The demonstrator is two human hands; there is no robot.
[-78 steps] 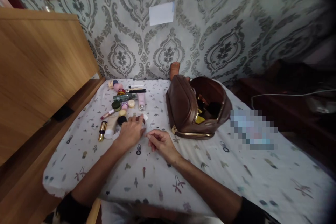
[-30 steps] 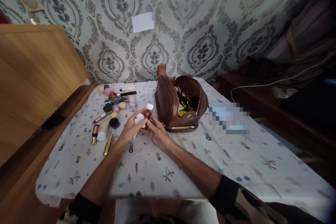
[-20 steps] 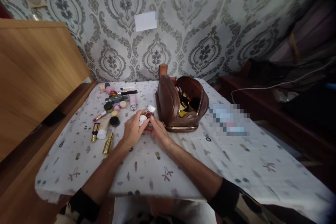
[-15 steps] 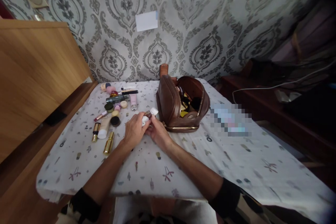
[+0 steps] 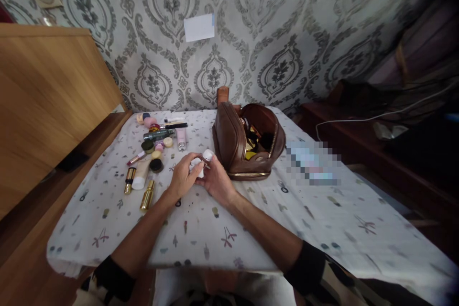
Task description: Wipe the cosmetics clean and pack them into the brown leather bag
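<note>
1. Left hand (image 5: 184,176): fingers curled round a small bottle (image 5: 204,161) and a white wad (image 5: 197,168). Wad looks like tissue or cloth; exact material unclear.
2. Right hand (image 5: 218,180): thumb and fingers closed in on the same bottle from the other side, near its white cap (image 5: 208,154). Grip narrow. Most of the bottle body is hidden by fingers; how much each hand bears, can't tell.
3. Bottle location: between both hands, above the patterned cloth (image 5: 215,234), just left of the brown bag (image 5: 229,146). Cap end points up and toward the bag.
4. Bag: stands on the cloth, top open, gold zip along the front. Yellow item (image 5: 250,156) and dark items inside; details too small to read.
5. Nearest loose stuff, left of the hands: gold bottle (image 5: 147,196), lying by the left forearm; black-and-gold tube (image 5: 130,180); cream tube (image 5: 141,174) with white cap; black-lidded jar (image 5: 156,166).
6. Behind those: dark green jar (image 5: 147,147), round cream jar (image 5: 168,142), pink tube (image 5: 181,139), grey-green bottle (image 5: 158,135) lying down, pink sponge-like item (image 5: 150,123).
7. Right of bag: pixelated flat item (image 5: 313,163) on the cloth; content unreadable.
8. Patterned wall behind, white card (image 5: 199,27) on it. Wooden cabinet (image 5: 53,86) at left.
</note>
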